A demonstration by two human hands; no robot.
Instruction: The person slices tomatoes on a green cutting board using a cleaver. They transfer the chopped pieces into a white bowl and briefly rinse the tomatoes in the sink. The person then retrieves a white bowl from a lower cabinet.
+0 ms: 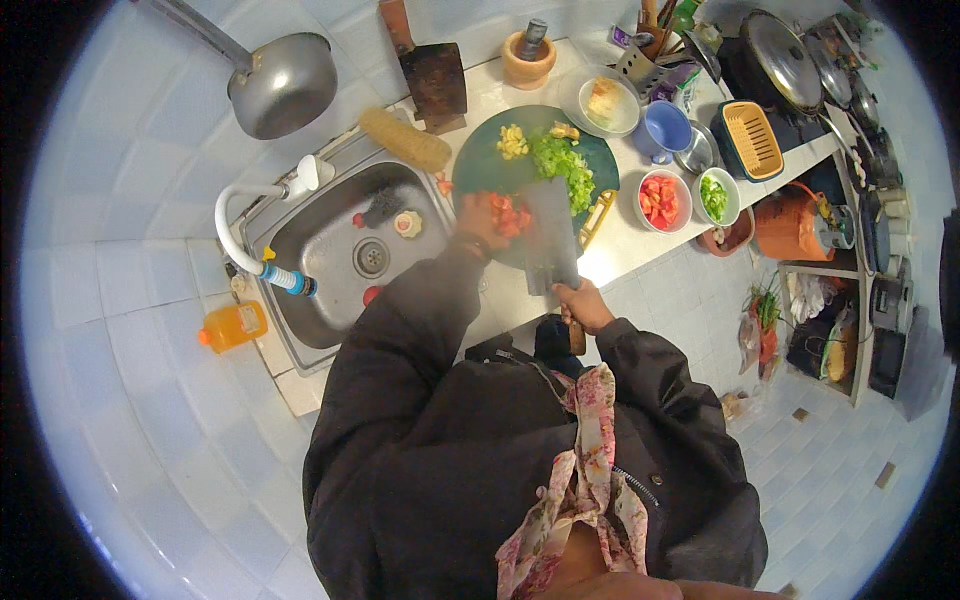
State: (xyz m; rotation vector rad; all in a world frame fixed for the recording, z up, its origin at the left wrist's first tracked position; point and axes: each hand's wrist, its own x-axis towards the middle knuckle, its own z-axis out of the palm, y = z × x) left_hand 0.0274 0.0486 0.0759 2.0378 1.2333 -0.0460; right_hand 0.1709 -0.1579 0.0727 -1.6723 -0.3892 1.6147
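My right hand (pixel 587 305) grips the wooden handle of a cleaver. Its broad metal blade (pixel 551 232) extends over the near right part of a round green cutting board (pixel 480 161). My left hand (pixel 478 221) is at the board's left edge against chopped tomato (pixel 511 216), beside the blade. Its fingers are blurred, so their grip is unclear. Chopped green vegetable (pixel 574 176) and a small heap of chopped yellowish pieces (pixel 513 142) lie farther back on the board.
A sink (pixel 322 315) with a faucet (pixel 225 217) is at left; a loofah (pixel 405 140) lies behind it. Right of the board stand a bowl of tomato pieces (pixel 660 220), a bowl of cut green pepper (pixel 715 196) and a blue mug (pixel 663 129). A saucepan (pixel 289 86) hangs at upper left.
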